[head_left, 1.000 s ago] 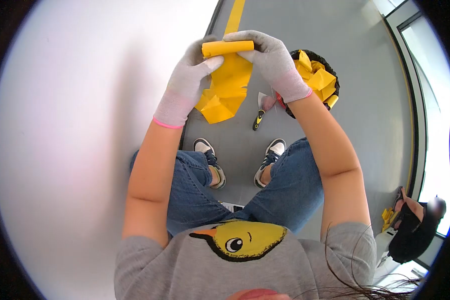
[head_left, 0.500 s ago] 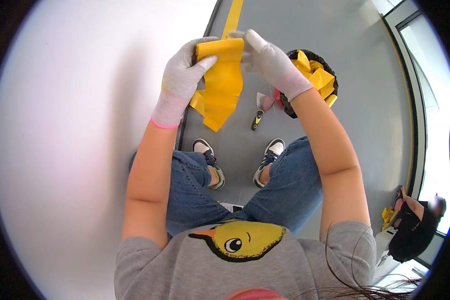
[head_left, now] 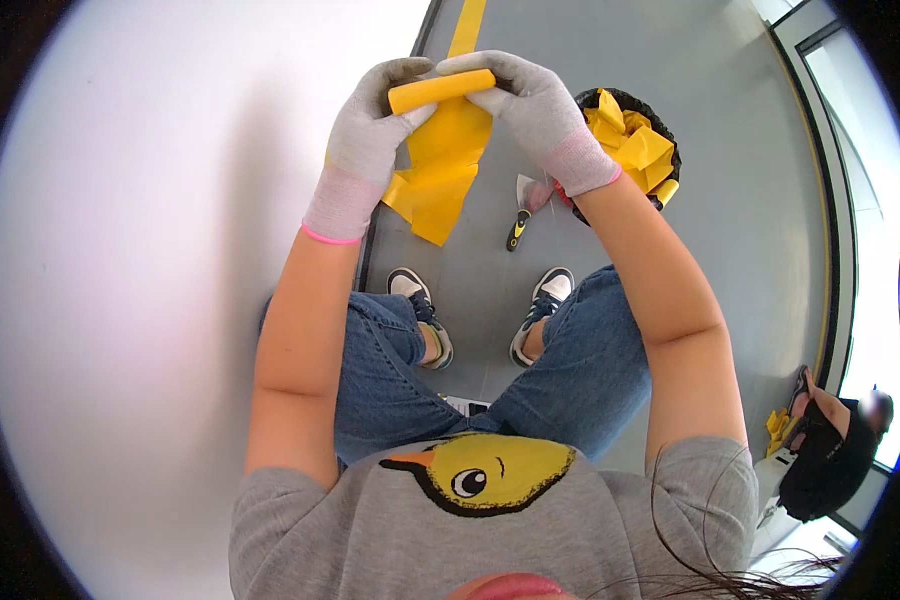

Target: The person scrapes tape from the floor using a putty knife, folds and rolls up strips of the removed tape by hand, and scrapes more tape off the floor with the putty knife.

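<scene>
Both hands wear light grey gloves with pink cuffs. My left hand [head_left: 372,115] is closed on the left end of a rolled-up strip of yellow tape [head_left: 442,91], thumb underneath. At the roll's right end, my right hand [head_left: 522,105] grips it between thumb and fingers. A loose length of the tape hangs down from the roll, its lower edge uneven. Below and to the right, a scraper [head_left: 519,222] with a black and yellow handle lies on the floor.
A bin lined with a black bag [head_left: 676,140] holds crumpled yellow tape [head_left: 642,155] at the right. A yellow floor line [head_left: 467,28] runs ahead beside the white wall [head_left: 160,250]. Another person [head_left: 820,460] crouches at the far right, near more yellow tape [head_left: 776,428].
My right hand, blurred and off the roll before, now grips its right end. The roll has tilted, its right end higher, and the hanging length has risen slightly.
</scene>
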`<state>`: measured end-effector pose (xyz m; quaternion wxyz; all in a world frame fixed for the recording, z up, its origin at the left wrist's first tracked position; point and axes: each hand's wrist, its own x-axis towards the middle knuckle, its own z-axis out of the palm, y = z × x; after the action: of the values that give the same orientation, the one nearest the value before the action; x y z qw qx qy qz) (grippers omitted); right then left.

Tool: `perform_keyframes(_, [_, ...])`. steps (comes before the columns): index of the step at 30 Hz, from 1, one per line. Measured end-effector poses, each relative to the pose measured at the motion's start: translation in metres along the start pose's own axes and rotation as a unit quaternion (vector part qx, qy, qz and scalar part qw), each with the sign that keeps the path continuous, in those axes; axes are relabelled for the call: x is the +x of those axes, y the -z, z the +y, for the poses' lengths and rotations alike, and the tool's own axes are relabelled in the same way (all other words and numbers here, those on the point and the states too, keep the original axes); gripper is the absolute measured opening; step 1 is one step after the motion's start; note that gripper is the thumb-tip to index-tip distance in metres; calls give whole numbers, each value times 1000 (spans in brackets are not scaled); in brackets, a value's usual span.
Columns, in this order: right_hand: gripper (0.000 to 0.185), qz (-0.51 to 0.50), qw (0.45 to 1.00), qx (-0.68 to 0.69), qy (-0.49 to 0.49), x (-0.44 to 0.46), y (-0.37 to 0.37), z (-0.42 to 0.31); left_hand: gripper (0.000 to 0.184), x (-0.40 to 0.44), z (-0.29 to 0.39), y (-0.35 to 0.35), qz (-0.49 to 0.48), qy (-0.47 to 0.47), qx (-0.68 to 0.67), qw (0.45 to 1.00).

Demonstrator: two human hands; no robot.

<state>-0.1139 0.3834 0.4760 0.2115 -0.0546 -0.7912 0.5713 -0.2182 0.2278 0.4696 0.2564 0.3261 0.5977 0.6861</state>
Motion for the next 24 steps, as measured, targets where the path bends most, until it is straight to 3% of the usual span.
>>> perform_keyframes(1, [31,5,1000,10,3,1,2,1,37,-1,0,-1,-15,36,-73,997])
perform_keyframes(4, [33,23,978,-116,173,5,8,11,39,-3,0,5,-118,138,-233,955])
perform_keyframes(7, [37,22,954,-205,216,4,9,13,37,-3,9,7,-98,149,-264,948])
perform_keyframes(10, [35,-30,979,-119,164,6,10,19,41,-4,6,5,-54,85,-92,991])
perform_keyframes(13, [33,-40,978,203,-25,8,16,20,39,-3,14,2,-37,-18,134,990])
perform_keyframes(16, [38,-79,986,108,-99,5,13,10,35,-2,10,1,-45,-69,143,986])
perform_keyframes(19, [33,-87,991,-61,-82,5,9,13,39,-1,3,4,-15,-30,158,987])
perform_keyframes(22, [29,-20,996,-87,-15,3,10,11,44,2,-8,1,8,-49,34,998])
perform_keyframes(24, [29,5,980,-150,127,5,14,14,45,0,1,4,-44,71,-85,993])
